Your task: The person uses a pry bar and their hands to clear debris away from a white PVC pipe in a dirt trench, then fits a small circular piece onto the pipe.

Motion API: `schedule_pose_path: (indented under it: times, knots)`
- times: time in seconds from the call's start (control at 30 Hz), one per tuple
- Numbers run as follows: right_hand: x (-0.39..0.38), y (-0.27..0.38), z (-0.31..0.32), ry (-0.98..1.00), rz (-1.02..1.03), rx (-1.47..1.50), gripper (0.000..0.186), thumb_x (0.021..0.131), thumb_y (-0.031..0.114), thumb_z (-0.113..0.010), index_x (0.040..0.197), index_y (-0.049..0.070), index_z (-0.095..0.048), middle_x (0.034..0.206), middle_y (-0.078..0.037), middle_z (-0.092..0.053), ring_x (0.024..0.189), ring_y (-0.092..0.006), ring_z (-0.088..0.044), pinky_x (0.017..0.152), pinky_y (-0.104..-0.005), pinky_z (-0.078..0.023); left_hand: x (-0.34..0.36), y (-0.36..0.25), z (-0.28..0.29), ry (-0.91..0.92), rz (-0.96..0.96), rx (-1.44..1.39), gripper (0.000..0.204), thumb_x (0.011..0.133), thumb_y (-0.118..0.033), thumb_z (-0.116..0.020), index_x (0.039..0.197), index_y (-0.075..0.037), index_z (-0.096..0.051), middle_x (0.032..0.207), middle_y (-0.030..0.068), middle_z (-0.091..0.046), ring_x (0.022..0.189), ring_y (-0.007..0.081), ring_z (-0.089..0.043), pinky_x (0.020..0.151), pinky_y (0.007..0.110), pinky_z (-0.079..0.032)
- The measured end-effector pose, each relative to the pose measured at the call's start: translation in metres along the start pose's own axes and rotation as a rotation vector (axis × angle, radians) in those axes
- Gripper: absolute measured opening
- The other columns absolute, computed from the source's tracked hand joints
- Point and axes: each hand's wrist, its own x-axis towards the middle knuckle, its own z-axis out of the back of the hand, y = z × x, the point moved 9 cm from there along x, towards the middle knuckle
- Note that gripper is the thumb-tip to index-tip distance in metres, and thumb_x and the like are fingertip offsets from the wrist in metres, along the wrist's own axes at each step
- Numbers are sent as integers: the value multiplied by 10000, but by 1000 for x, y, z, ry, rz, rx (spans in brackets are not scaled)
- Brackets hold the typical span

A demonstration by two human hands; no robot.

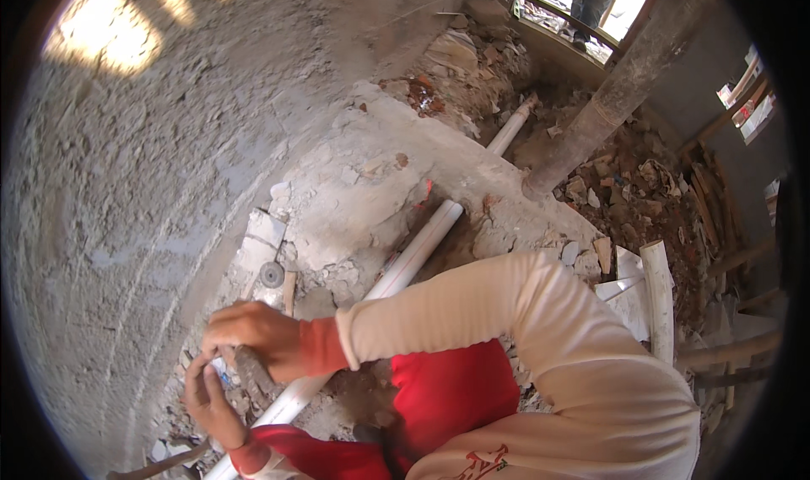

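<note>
My right hand (257,335) reaches in from the right, in a white sleeve with a red cuff. Its fingers are bent and closed, meeting the fingertips of my left hand (218,402). The left fingers curl upward toward the thumb; whatever lies between the two hands is too small or hidden to name. Against the underside of the right hand shows a grey-brown, elongated piece (252,370); I cannot tell whether it is gripped. Beneath my right forearm a white plastic pipe (413,256) runs diagonally through a gap in the broken masonry, continuing below my hands (291,401).
A rough plastered wall (160,185) rises on the left. Beside the pipe lie a small grey disc (272,274) and rubble. A thick upright pipe (607,100) stands at the back right. Another person's legs (591,3) show at the far opening. A wooden handle (164,463) lies lower left.
</note>
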Motion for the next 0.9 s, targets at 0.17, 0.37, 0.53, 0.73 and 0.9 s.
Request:
schedule_pose_path:
  times: [0.17, 0.37, 0.53, 0.73, 0.9]
  knots:
    - [7, 0, -16, 38, -9, -185, 100, 844, 150, -636, 880, 57, -632, 775, -105, -636, 690, -275, -642, 637, -370, -509, -24, 113, 34, 68, 128, -96, 170, 965, -46, -582, 1097, 43, -644, 1066, 107, -684, 975, 163, -630, 900, 289, -479]
    - [4, -25, 2, -41, -347, -219, 107, 840, 26, -555, 848, 33, -662, 758, -76, -661, 679, -159, -630, 634, -306, -522, -31, 74, 31, 92, 110, -132, 172, 960, -61, -610, 1104, 24, -649, 1043, 90, -689, 960, 139, -632, 860, 279, -494]
    - [19, -28, -7, -82, -411, -220, 84, 813, 10, -590, 825, 21, -672, 787, -80, -680, 699, -148, -634, 646, -290, -520, -39, 75, 57, 117, 98, -141, 177, 952, -52, -617, 1109, 23, -648, 1042, 86, -686, 962, 131, -628, 857, 272, -494]
    - [18, -12, -23, 9, -313, -298, 68, 818, 6, -587, 826, 24, -651, 774, -73, -666, 707, -168, -632, 644, -304, -511, -42, 71, 48, 179, 69, -161, 205, 953, -33, -612, 1150, 17, -637, 1048, 83, -688, 967, 119, -630, 843, 256, -490]
    - [2, -10, -35, 100, -191, -345, 26, 803, 53, -595, 814, 57, -619, 748, -83, -636, 678, -207, -622, 623, -330, -509, -42, 58, 17, 226, 58, -212, 278, 919, -37, -649, 1192, 12, -625, 1092, 114, -680, 995, 163, -641, 885, 298, -510]
